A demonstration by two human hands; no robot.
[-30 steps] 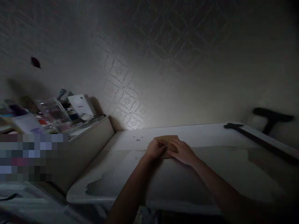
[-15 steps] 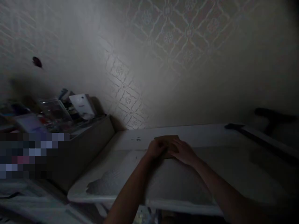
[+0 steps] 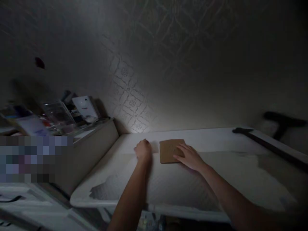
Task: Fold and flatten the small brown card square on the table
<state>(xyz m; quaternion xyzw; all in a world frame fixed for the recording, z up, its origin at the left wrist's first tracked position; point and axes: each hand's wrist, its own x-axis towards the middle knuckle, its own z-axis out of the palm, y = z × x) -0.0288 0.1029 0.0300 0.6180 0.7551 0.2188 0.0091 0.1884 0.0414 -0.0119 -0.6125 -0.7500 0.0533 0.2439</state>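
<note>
Head view: nearest us we note a pale tabletop [image 3: 183, 192], its left front corner rounded, its surface partly greyish and unevenly patched. On it lies a flat, squarish brown cardboard piece [image 3: 166, 152], toward the back, between the hands. We find the right hand [image 3: 190, 156] resting on its right side, fingers slightly apart. The left hand [image 3: 143, 150], clear of the cardboard, has curled fingers; we cannot tell whether they grip anything. Behind rises a wall [image 3: 130, 89] patterned with diamonds and small flowers.
</note>
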